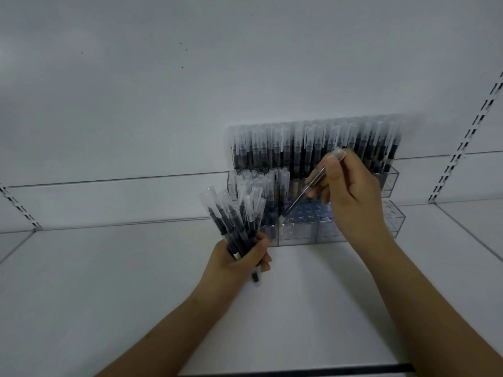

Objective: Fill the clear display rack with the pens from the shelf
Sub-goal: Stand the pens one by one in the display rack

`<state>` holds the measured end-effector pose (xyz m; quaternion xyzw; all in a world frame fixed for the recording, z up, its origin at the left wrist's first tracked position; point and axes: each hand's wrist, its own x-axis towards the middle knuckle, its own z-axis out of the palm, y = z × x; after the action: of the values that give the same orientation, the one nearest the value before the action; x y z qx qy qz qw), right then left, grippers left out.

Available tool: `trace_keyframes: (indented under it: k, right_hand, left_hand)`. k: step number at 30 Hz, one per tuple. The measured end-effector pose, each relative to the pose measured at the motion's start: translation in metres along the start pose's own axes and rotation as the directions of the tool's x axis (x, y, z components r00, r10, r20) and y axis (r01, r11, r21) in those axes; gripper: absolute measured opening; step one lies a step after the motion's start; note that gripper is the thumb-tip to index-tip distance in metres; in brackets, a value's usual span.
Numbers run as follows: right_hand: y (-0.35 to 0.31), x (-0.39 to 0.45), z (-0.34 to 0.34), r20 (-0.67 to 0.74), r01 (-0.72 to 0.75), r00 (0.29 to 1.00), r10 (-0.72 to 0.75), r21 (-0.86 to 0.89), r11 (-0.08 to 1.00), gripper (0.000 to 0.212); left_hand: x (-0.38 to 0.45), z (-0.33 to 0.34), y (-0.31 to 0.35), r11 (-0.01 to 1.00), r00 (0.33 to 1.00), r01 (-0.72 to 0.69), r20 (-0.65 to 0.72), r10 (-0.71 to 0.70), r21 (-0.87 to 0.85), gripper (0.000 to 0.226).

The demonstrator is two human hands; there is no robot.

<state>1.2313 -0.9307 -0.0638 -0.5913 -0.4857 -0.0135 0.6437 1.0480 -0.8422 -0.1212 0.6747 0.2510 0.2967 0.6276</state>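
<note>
Right grip (344, 186) pinching one slim pen (304, 190); left grip (239, 258) round clear-capped bundle (234, 221).

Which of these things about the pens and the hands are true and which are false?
1. The left hand holds a bunch of pens. True.
2. The right hand is empty. False: it pinches a single pen, tilted with its lower end down at the clear display rack.
3. The top row of the rack is full of pens. True.
4. The rack's bottom row is full all the way across. False: open holes show beside the few pens at its left end.
5. The rack stands on a white shelf. True.
6. The rack is red. False: it is clear.
</note>
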Motion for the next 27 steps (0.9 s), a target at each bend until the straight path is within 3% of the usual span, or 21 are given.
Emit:
trace_keyframes:
  k: [3,7,13,19,23,27]
  right_hand:
    - [0.004,0.000,0.002,0.016,0.024,1.000,-0.023,-0.115,0.993,0.025]
    - [0.008,-0.001,0.009,0.172,0.066,0.985,-0.012,-0.308,0.949,0.019]
    - [0.004,0.001,0.027,0.359,0.217,0.933,-0.017,-0.526,0.822,0.027]
    - [0.009,0.000,0.026,0.351,0.234,0.936,0.010,-0.645,0.727,0.049]
    - [0.013,-0.009,0.017,0.273,0.209,0.961,-0.034,-0.646,0.735,0.058]
    - [0.008,-0.013,0.016,0.310,0.130,0.951,-0.002,-0.394,0.910,0.049]
  left_hand:
    - [0.001,0.000,-0.001,1.000,1.000,0.004,-0.009,-0.004,0.003,0.010]
    - [0.001,0.001,0.000,1.000,1.000,0.002,-0.016,-0.002,0.002,0.010]
    - [0.000,0.002,0.001,1.000,1.000,-0.001,-0.006,0.001,0.002,0.010]
    - [0.000,0.001,0.001,1.000,1.000,0.002,-0.002,-0.002,-0.001,0.010]
    - [0.000,0.001,0.001,1.000,1.000,0.003,-0.007,-0.003,0.006,0.010]
    - [-0.001,0.000,-0.001,1.000,1.000,0.013,-0.007,-0.013,0.014,0.011]
